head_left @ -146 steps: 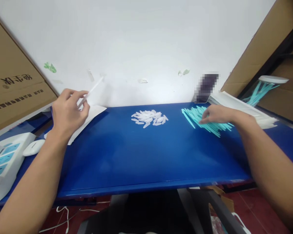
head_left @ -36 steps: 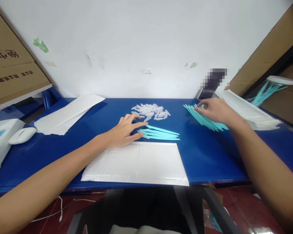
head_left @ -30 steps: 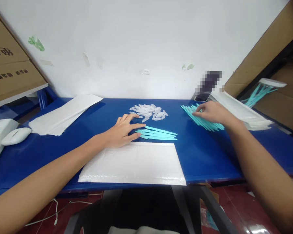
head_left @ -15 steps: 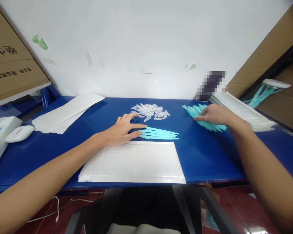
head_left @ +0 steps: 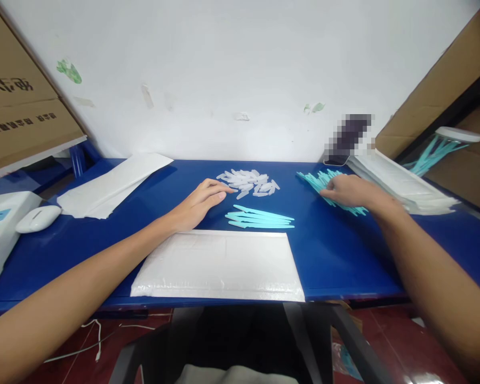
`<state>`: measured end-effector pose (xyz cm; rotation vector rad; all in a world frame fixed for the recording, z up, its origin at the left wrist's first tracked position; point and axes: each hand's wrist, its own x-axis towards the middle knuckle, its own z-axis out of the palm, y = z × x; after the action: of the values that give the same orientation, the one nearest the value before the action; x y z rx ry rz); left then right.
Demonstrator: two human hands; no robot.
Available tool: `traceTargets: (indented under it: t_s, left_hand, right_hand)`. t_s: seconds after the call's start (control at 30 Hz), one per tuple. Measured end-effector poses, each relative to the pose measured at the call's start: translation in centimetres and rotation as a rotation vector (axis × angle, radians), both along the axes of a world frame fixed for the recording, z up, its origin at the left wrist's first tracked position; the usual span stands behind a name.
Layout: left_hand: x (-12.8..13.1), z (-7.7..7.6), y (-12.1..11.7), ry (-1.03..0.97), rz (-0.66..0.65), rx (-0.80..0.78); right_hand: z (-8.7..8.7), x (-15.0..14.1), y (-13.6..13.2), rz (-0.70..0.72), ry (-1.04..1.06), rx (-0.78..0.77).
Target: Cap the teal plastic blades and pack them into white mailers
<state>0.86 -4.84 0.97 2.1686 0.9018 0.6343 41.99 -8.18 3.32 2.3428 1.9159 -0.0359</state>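
Several turquoise eyebrow razors (head_left: 260, 217) lie fanned together on the blue table, thin and long with notched left ends. Just left of them rests my left hand (head_left: 204, 201), open, fingers stretched out and holding nothing. Its fingertips reach the near left edge of a heap of small white plastic caps (head_left: 246, 180). At the right, my right hand (head_left: 350, 190) is closed over a loose pile of more turquoise razors (head_left: 314, 181), thumb and fingers pinched at the pile. The hand hides part of the pile and the exact razor in its fingertips.
A white padded mailer (head_left: 224, 266) lies at the table's front edge. White bags (head_left: 112, 186) lie at left, near a white mouse-shaped object (head_left: 39, 218) and a white device (head_left: 8, 224). At right are white packets (head_left: 408, 186), a propped phone (head_left: 348, 141) and a tub of turquoise sticks (head_left: 440, 152).
My left hand has let go of the fanned razors and drawn back up and left, towards the white caps. My right hand stays at the pile, its fingers slightly shifted.
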Motion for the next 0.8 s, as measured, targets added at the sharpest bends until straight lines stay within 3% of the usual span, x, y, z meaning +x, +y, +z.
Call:
traceTargets:
  t_s: [0.33,0.5,0.57,0.67,0.8]
  left_hand:
    - [-0.1,-0.2,0.2,-0.032,-0.005,0.005]
    - [0.0,-0.1,0.1,-0.011,0.020,0.033]
    - [0.1,-0.1,0.1,-0.016,0.037,0.062]
    - [0.2,-0.4,0.2,-0.028,0.072,0.111]
    - [0.2,-0.8,0.5,-0.059,0.090,0.186]
  right_hand:
    - [0.1,-1.7,-0.3,-0.076,-0.132,-0.134]
    - [0.6,-1.8,-0.5,-0.058,-0.139,-0.013]
    - [0.9,-2.8,-0.7,0.037,-0.100,0.124]
    - [0.7,-5.5,-1.4,0.349,0.084,0.332]
    - [-0.6,-9.9,-2.5,0.664,0.259,0.270]
